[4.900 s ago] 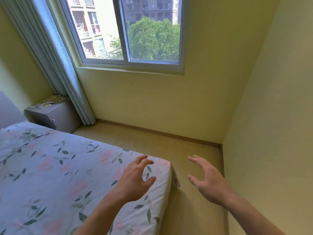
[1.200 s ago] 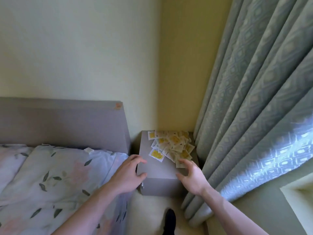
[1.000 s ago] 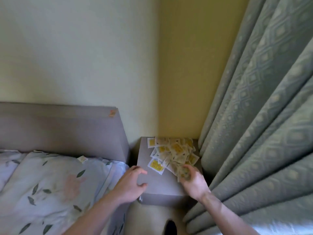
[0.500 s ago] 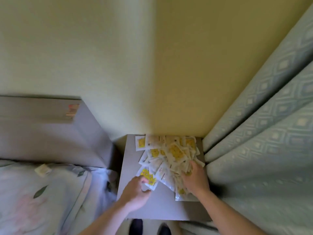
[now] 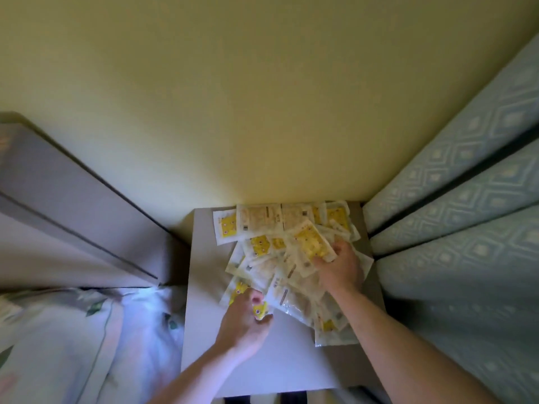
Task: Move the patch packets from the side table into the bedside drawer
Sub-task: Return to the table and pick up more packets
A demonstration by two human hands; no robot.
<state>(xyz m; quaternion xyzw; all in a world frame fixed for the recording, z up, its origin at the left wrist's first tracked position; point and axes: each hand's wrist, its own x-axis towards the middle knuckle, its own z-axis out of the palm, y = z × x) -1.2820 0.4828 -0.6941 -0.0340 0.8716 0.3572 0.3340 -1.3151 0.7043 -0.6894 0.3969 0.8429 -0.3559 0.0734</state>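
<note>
The packets (image 5: 288, 258) lie heaped on the desk (image 5: 256, 360), spread from its wall edge toward its middle, straight ahead of both hands. The left grip (image 5: 248, 319) pinches one yellow packet (image 5: 258, 309) at the heap's near-left corner. The right grip (image 5: 339, 265), nearer the heap's centre, rests on it and holds another packet (image 5: 310, 243) slanting toward the wall.

- Bench (image 5: 204, 330): grey side-table top, set in the room corner between the bed (image 5: 73, 345) and the curtain (image 5: 466, 258).
- Patch packets (image 5: 259, 223): loose overlapping heap, white and yellow, over the far and right part of the bench; near-left part bare.
- Left hand (image 5: 243, 325): fingers pinched on a yellow packet (image 5: 259, 309) at the heap's near-left edge.
- Right hand (image 5: 339, 268): on the heap's right side, gripping another yellow packet (image 5: 312, 243), tilted.
</note>
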